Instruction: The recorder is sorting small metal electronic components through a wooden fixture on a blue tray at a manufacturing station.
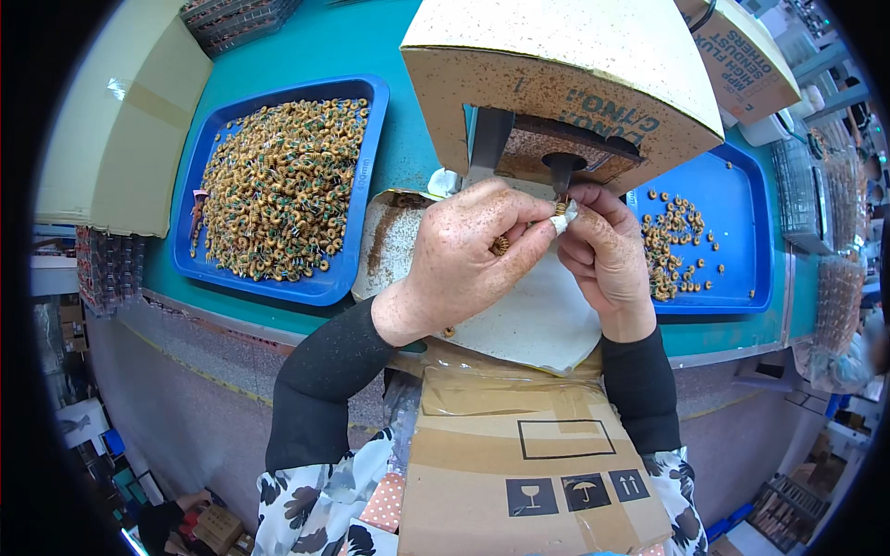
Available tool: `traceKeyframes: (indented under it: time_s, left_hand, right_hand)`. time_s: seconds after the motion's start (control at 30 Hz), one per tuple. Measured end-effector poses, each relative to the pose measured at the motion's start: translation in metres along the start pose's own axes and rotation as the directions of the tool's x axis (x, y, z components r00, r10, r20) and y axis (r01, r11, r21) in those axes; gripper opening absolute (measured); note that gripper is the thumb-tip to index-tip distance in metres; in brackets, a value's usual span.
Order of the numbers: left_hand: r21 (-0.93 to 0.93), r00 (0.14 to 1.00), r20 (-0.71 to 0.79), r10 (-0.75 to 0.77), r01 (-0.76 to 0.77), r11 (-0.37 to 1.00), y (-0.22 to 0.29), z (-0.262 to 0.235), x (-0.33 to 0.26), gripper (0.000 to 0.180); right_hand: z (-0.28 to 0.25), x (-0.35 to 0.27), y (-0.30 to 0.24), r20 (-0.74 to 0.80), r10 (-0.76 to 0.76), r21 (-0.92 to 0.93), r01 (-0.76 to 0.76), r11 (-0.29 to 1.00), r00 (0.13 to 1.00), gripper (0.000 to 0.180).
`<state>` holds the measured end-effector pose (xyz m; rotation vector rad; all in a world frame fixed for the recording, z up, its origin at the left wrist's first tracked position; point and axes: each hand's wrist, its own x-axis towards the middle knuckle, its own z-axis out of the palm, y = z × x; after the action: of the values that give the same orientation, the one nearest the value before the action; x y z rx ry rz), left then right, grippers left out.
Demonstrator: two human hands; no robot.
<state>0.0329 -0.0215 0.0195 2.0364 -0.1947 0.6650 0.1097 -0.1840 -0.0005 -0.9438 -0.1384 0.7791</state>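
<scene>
My left hand (477, 255) pinches a small copper-wound ring coil (560, 209) between thumb and fingertips. A second copper coil (501, 246) is tucked among the curled fingers of that hand. My right hand (607, 250) closes on the same coil from the other side, its thumb and fingers pressed together. A white wrap (565, 219) shows where the fingertips meet; whose finger it covers I cannot tell. The coil is held right under a dark tapered nozzle (562, 165), which points down from an opening in a cardboard box (547, 74) sprinkled with brown specks.
A blue tray (373, 139) at the left is heaped with coils. Another blue tray (762, 250) at the right has fewer, scattered coils. White sheeting (547, 320) lies below my hands, and a taped carton (519, 463) stands against my body. A pale carton (120, 120) borders the far left.
</scene>
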Motion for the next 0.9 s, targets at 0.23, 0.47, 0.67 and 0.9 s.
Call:
traceKeyframes:
  time_s: [0.23, 0.47, 0.67, 0.9]
  left_hand:
    - [0.0, 0.999, 0.038, 0.005, -0.005, 1.0, -0.0036, -0.0051, 0.0058, 0.01]
    - [-0.001, 0.999, 0.037, -0.016, 0.016, 1.0, -0.0023, -0.0052, 0.0076, 0.01]
    - [0.008, 0.999, 0.047, -0.007, 0.007, 1.0, 0.0017, -0.0061, 0.0038, 0.009]
    - [0.029, 0.999, 0.02, -0.028, 0.027, 0.999, 0.0006, -0.0064, 0.0017, 0.008]
  right_hand:
    - [0.0042, -0.0004, 0.0051, -0.026, -0.033, 0.041, 0.034, 0.999, 0.999, 0.017]
    - [0.0074, -0.0004, 0.0049, -0.035, -0.028, 0.074, 0.03, 0.997, 0.999, 0.015]
    - [-0.0011, -0.0004, 0.0023, 0.049, 0.029, 0.045, -0.031, 0.998, 0.998, 0.015]
    - [0.0039, 0.0019, 0.0042, -0.011, 0.046, 0.032, -0.045, 0.998, 0.999, 0.015]
